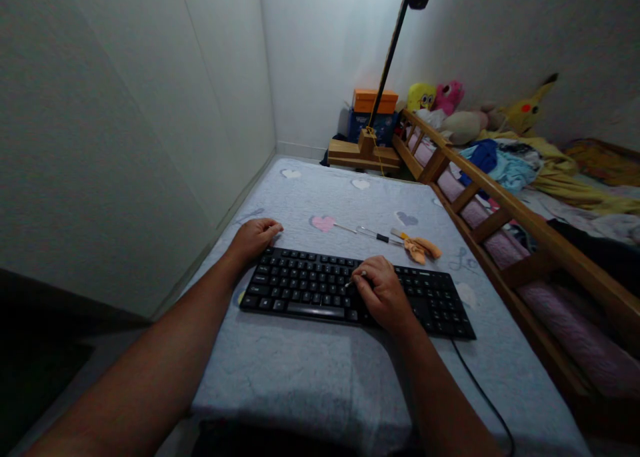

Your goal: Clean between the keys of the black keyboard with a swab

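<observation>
A black computer keyboard (320, 311) lies at a slight slant across the cloth-covered table. My right hand (381, 291) is above its right-middle keys, pinching a thin white stick that looks like a cotton swab (349, 284), with its tip down at the keys. Fingers curled in, my left hand (254, 238) rests by the keyboard's far left corner; nothing shows in it. Beyond the keyboard lie another thin white stick (345, 227), a wire-ended tool with a black grip (383, 238), a yellow-handled brush (399, 233) and a crumpled orange cloth (423, 249).
The keyboard's cable (483, 390) runs off the near right side. A wooden bed rail (500, 213) borders the table on the right, with clothes and plush toys behind it. A pale cabinet (150, 110) stands left. A wooden stand (363, 153) with a black pole is at the back.
</observation>
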`<move>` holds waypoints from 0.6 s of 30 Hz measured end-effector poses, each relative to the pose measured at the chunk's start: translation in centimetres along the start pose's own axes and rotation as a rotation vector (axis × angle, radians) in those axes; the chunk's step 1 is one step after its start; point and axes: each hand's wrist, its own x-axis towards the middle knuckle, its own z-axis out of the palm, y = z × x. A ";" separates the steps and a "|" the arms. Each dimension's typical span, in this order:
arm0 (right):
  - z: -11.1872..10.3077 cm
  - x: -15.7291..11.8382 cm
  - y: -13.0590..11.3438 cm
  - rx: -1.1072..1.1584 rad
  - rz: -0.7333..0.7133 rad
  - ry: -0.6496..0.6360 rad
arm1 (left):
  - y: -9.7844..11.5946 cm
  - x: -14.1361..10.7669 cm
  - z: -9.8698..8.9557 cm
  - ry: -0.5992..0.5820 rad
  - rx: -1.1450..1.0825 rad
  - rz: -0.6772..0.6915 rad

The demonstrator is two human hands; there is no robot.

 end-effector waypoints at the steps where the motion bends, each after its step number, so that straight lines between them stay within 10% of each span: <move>1: 0.0 0.0 0.0 0.000 0.001 0.004 | 0.0 0.0 0.0 0.001 0.001 -0.001; 18: 0.2 0.2 0.0 -0.052 0.005 0.029 | -0.2 0.0 0.1 0.001 -0.021 -0.011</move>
